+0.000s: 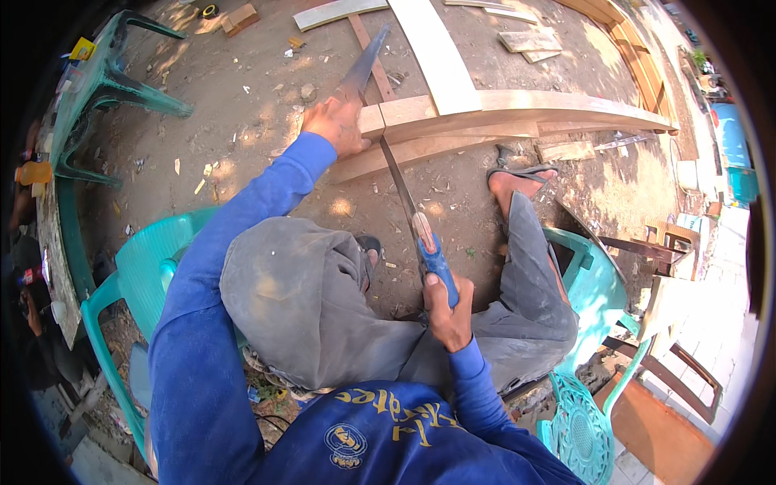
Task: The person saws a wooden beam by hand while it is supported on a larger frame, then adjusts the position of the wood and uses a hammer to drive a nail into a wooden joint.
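Observation:
My right hand [449, 311] is wrapped round the blue handle of a handsaw [402, 182]. Its blade runs away from me to a narrow cut across a pale wooden beam [517, 105], close to the beam's left end. On that end, left of the cut, my left hand [338, 124] grips the wood; its fingers are slightly blurred and partly hidden. Just beyond the left hand is a grey, pointed, blade-like piece [370, 61], whose kind I cannot tell. A wide pale board [436, 56] meets the beam from the far side.
Green plastic chairs stand at the left [105, 89], beside my left arm [145, 259] and at the right [594, 291]. Wood offcuts [529, 42] and chips lie on the dirt ground [250, 81]. A long wooden frame [626, 48] stands far right. My sandalled foot [517, 179] is near the beam.

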